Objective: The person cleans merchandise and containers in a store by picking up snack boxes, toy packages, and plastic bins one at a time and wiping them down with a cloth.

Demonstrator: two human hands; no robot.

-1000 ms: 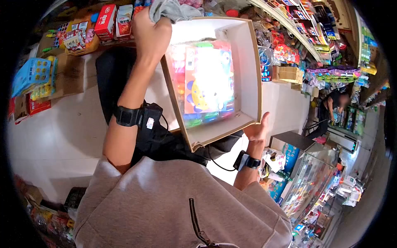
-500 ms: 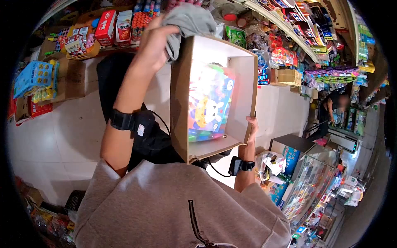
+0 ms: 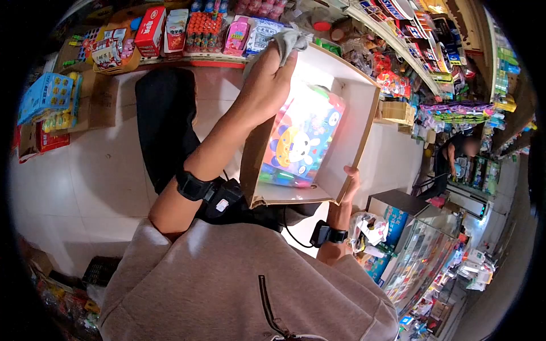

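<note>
My left hand (image 3: 272, 88) is closed around a crumpled grey cloth (image 3: 292, 42), which lies against the upper left corner of an open cardboard box (image 3: 357, 122). The box has brown outer sides and a white inside, and is held tilted before my chest. My right hand (image 3: 351, 184) grips its lower right edge, thumb over the rim and the other fingers mostly hidden behind the wall. Inside the box sits a colourful package (image 3: 301, 142) with a cartoon rabbit and bear on it; bright light washes out part of it. Green and blue pieces show at its lower end.
Along the top runs a shelf with a red box (image 3: 151, 32), orange-capped bottles (image 3: 205, 28) and packets. A carton (image 3: 102, 105) stands at left on the tiled floor. A glass display counter (image 3: 424, 250) is at right. Another person (image 3: 449, 162) stands farther back.
My left hand and the cloth have moved right and down, from above the box's left side onto its upper corner. The box has shifted slightly right and up with my right hand.
</note>
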